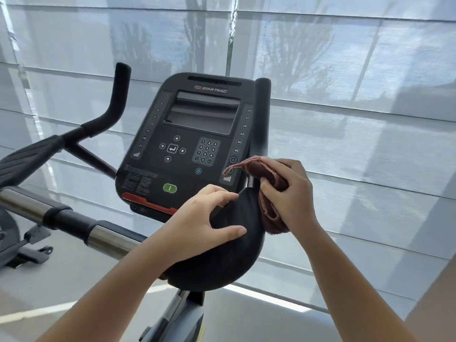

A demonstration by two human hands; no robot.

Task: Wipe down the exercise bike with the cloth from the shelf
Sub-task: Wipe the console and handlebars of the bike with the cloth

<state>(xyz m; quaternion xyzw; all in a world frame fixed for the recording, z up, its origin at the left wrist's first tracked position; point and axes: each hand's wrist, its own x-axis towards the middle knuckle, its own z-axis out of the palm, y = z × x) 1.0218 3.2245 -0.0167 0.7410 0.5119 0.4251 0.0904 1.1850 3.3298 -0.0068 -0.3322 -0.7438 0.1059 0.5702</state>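
Observation:
The exercise bike's black console (190, 141) faces me, with a dark screen, keypad and green button. Below it curves a black padded armrest (222, 255) of the handlebar. My left hand (204, 218) rests on the pad's upper left edge, fingers spread over it. My right hand (286, 191) grips a reddish-brown cloth (264, 176) and presses it against the pad's right side, at the base of the right upright grip (262, 114). One corner of the cloth sticks up over the console's lower right corner.
The left handlebar horn (116, 102) rises at the left, with a chrome bar (74, 218) running below it. Another machine's base (22, 245) stands on the floor at the far left. Translucent window blinds (345, 95) fill the background close behind the bike.

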